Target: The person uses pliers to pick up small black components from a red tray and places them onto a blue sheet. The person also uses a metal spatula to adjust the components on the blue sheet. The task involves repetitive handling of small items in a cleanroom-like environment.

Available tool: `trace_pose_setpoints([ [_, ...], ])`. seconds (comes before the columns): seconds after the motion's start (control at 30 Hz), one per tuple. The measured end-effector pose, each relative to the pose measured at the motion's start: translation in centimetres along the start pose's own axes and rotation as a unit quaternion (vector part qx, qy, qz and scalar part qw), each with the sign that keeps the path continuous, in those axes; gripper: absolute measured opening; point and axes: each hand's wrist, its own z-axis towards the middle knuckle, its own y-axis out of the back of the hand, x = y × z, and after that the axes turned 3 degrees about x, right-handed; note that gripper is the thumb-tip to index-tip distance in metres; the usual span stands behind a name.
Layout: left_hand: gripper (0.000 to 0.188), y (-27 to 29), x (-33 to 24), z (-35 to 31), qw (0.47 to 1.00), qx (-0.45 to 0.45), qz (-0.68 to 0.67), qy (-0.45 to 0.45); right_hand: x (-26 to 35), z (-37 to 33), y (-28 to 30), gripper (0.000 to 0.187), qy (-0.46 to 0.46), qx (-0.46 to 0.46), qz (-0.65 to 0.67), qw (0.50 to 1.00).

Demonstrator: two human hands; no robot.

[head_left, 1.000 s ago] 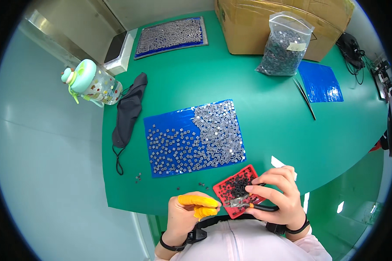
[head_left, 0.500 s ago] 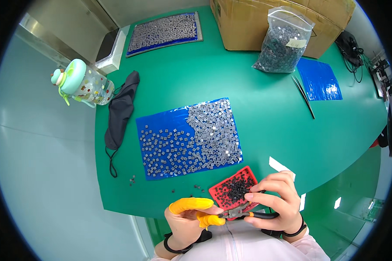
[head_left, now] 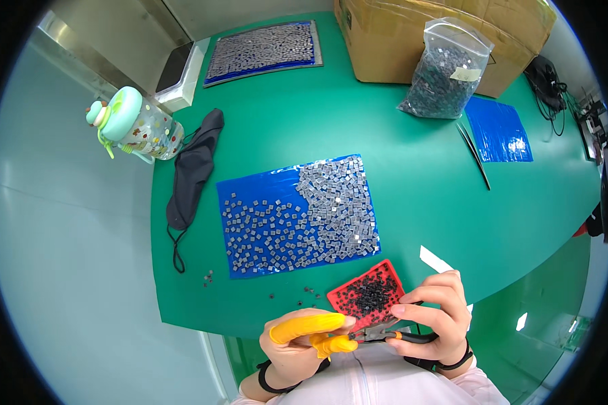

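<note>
1. One right hand (head_left: 442, 322) clasped metal pliers with black-and-orange handles (head_left: 377, 333).
2. Their tips were beside the left hand (head_left: 296, 351)'s yellow-sheathed fingers (head_left: 305, 327); whether pinching anything, I couldn't tell.
3. Beyond lay a red rectangular tray (head_left: 356, 278).

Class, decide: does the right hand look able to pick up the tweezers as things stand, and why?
Probably not just yet: the right hand holds the pliers, which it would likely have to put down first. Otherwise the way looks open, with nothing tall standing between it and the tweezers.
</note>
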Motion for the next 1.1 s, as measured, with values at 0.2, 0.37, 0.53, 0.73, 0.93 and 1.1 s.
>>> trace_pose_setpoints([
  [0.2, 0.012, 0.7, -0.1, -0.2, 0.996, 0.059, 0.064, 0.012, 0.5, 0.1, 0.2, 0.048, 0.012, 0.001, -0.010, 1.000],
  [0.37, 0.013, 0.3, 0.7, 0.1, 0.992, 0.099, 0.047, -0.065, 0.7, 0.2, 0.1, 0.046, 0.023, 0.012, -0.024, 0.999],
  [0.53, 0.024, 1.2, 0.7, 0.0, 0.966, 0.181, 0.141, -0.116, 1.1, 0.2, -0.1, 0.045, 0.030, 0.021, -0.032, 0.999],
  [0.73, 0.025, 1.4, 0.3, -0.3, 0.955, 0.180, 0.201, -0.122, 1.4, 0.1, -0.2, 0.043, 0.033, 0.028, -0.041, 0.998],
  [0.93, 0.022, 1.3, 0.2, -0.5, 0.945, 0.156, 0.250, -0.140, 1.4, 0.0, -0.6, 0.045, 0.028, 0.021, -0.021, 0.999],
  [1.1, 0.021, 1.3, 0.9, -0.8, 0.953, 0.148, 0.220, -0.144, 1.1, 0.1, -0.8, 0.045, 0.034, 0.019, -0.016, 0.999],
])
